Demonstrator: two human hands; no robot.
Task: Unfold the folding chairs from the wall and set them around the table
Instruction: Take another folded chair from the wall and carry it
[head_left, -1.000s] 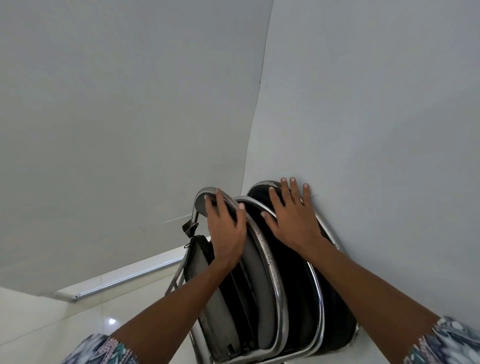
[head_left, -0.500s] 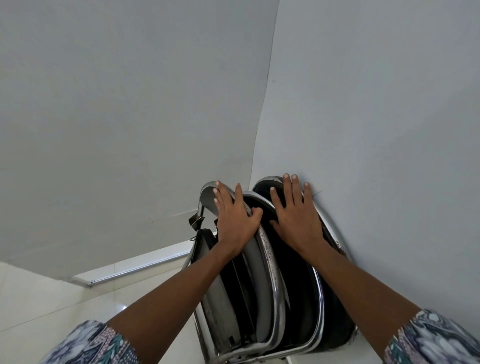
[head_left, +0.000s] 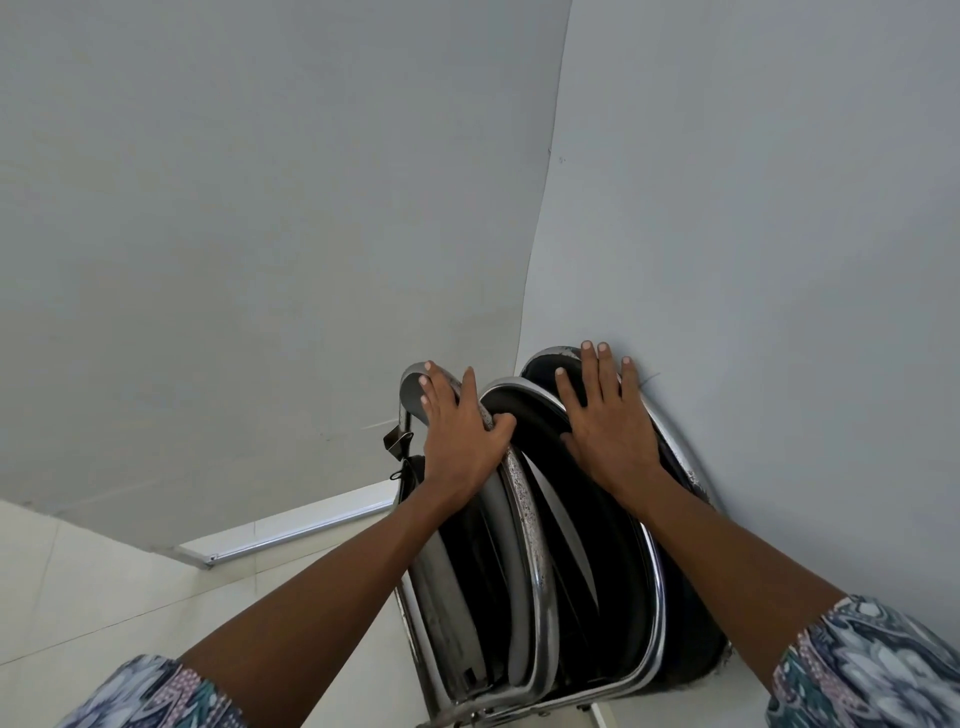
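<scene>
Three folded chairs with chrome tube frames lean stacked in a room corner against the right wall. My left hand (head_left: 460, 428) grips the top bar of the front chair (head_left: 524, 530), which has a grey backrest, with the thumb hooked behind the tube. My right hand (head_left: 605, 423) lies flat with spread fingers on the black backrest of the rear chair (head_left: 675, 467), the one nearest the wall. A middle chair (head_left: 618, 561) with black padding sits between them. The chairs' legs are out of view below.
Two pale grey walls meet in a corner (head_left: 540, 260) just above the chairs. A white baseboard (head_left: 291, 525) runs along the left wall. Cream floor tiles (head_left: 104, 597) spread to the lower left. No table is in view.
My left hand has slid further over the front chair's top bar and its thumb now hooks behind it. My right hand stays flat on the rear chair. The camera view shifted slightly.
</scene>
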